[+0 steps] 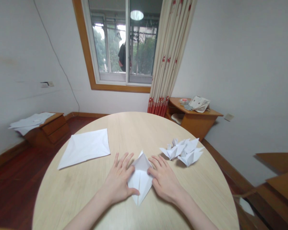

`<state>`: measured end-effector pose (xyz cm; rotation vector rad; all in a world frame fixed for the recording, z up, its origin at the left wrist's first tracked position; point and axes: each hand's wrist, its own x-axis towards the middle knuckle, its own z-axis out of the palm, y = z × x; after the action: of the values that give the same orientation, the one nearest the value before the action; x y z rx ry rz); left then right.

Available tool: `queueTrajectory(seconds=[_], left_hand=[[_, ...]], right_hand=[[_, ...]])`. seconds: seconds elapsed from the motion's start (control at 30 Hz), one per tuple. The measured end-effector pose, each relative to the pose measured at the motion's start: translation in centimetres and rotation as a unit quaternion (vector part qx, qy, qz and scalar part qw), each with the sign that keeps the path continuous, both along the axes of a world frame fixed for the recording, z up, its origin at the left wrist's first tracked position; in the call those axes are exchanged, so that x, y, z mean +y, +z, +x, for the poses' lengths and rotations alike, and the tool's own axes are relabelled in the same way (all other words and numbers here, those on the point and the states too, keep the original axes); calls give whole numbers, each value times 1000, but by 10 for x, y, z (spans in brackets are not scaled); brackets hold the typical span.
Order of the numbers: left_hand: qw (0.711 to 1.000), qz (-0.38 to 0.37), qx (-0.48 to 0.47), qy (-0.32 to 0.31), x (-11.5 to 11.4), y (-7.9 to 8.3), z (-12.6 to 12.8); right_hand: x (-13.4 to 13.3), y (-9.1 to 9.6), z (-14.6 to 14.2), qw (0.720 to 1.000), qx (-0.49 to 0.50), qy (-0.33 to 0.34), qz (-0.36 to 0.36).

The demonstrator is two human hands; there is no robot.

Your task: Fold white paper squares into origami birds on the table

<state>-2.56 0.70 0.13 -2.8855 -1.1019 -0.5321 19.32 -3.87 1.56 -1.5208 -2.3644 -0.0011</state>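
A white sheet of paper folded into a kite-like diamond lies on the round table in front of me, one point facing away and one toward me. A crease or slit runs down its middle. My left hand rests along its left edge, fingers spread, with the thumb lying on the lower part of the paper. On the right edge lies my right hand, its fingers stretched out and its thumb touching the paper. Several folded white paper figures are grouped beyond my right hand.
The round wooden table fills the foreground. A stack of white paper lies at its left. Behind stand a corner desk with a cloth bag and a low drawer cabinet holding papers.
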Motion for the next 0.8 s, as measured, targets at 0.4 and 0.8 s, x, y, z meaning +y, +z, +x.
queueTrajectory(seconds=[0.4,0.8], left_hand=[[998,-18,-3,55,-10,-6,11],[998,12,-46,51,-7,-15,10]], right_hand=[[2,-4,1,999,19,-19,-21],[-2,-4,-3,999,46,-5,16]])
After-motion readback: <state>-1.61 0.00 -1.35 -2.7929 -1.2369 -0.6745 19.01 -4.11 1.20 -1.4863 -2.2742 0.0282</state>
